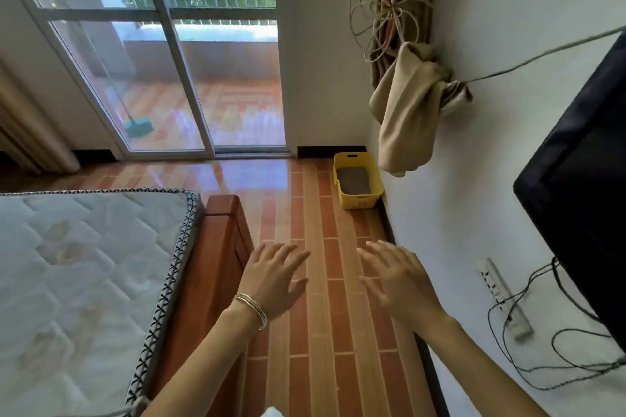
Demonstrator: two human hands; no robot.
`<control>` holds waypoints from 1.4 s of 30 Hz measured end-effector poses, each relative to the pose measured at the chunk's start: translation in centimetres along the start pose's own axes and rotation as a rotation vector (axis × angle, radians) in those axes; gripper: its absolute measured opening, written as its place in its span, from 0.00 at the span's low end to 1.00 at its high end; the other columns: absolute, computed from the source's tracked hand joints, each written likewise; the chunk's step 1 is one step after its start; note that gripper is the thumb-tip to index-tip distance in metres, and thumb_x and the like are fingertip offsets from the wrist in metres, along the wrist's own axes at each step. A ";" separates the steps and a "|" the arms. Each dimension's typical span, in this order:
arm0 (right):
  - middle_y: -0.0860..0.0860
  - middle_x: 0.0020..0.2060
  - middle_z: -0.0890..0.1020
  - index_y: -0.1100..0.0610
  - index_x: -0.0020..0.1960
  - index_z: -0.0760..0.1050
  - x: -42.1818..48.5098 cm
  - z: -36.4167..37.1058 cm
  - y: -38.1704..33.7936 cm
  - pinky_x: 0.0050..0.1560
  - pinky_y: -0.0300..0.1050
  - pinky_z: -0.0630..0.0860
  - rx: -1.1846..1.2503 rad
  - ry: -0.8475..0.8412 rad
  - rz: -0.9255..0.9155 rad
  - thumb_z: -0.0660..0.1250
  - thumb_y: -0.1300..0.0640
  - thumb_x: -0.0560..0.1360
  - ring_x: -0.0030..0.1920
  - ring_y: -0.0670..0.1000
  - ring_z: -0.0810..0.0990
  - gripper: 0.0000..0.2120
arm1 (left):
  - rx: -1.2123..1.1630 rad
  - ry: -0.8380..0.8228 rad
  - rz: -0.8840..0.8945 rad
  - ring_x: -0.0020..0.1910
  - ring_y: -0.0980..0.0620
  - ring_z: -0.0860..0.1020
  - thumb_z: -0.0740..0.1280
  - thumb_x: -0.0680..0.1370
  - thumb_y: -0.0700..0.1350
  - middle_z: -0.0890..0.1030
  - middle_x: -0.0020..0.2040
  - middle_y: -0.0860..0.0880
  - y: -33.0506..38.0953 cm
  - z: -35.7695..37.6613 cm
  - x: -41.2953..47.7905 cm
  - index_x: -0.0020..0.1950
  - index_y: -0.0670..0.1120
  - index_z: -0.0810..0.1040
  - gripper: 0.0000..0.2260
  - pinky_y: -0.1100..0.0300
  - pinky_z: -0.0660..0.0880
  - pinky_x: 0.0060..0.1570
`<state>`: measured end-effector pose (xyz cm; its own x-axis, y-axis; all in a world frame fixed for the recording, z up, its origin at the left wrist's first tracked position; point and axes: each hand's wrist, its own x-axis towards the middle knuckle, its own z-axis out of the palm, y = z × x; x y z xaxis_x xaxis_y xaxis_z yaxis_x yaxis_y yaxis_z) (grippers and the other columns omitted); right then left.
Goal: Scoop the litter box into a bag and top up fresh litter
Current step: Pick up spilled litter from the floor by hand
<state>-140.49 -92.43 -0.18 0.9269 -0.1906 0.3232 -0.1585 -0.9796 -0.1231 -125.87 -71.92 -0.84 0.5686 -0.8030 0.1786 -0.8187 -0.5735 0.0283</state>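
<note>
Yellow litter box far ahead by the right wall, long axis running near to far. Well apart from both hands; right hand nearer, left hand alongside. Fingers spread wide, holding nothing.

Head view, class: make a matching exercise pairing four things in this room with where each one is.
Things:
1. litter box
2. mattress
3. power strip
4. broom

Places:
A. outside, behind the glass door
B. on the wooden bed frame
C. on the floor in the corner by the wall
D. against the white wall, under the dark screen

Pairs: 1-C, 2-B, 3-D, 4-A
</note>
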 end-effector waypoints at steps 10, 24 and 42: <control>0.51 0.59 0.79 0.52 0.60 0.76 15.0 6.7 4.9 0.58 0.53 0.72 -0.036 -0.028 0.055 0.71 0.48 0.69 0.60 0.54 0.77 0.21 | -0.072 0.024 0.078 0.54 0.49 0.79 0.55 0.72 0.60 0.80 0.56 0.52 -9.3 3.6 15.6 0.61 0.54 0.75 0.22 0.49 0.75 0.55; 0.49 0.62 0.76 0.50 0.65 0.72 38.1 11.7 11.0 0.63 0.51 0.69 0.014 -0.009 0.212 0.64 0.47 0.74 0.63 0.52 0.73 0.20 | -0.074 0.049 0.245 0.54 0.48 0.79 0.54 0.74 0.57 0.81 0.55 0.50 -24.5 5.5 37.5 0.60 0.51 0.77 0.21 0.49 0.75 0.56; 0.49 0.61 0.77 0.52 0.64 0.73 63.0 18.5 25.7 0.61 0.49 0.70 -0.017 -0.024 0.213 0.66 0.50 0.74 0.63 0.51 0.74 0.20 | -0.105 0.056 0.356 0.55 0.46 0.79 0.64 0.71 0.54 0.80 0.56 0.49 -30.9 9.9 69.2 0.60 0.51 0.77 0.19 0.48 0.76 0.55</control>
<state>-79.92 -128.41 -0.34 0.8798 -0.3917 0.2691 -0.3569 -0.9185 -0.1700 -60.46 -111.40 0.90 0.2438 -0.9374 0.2487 -0.9698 -0.2377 0.0546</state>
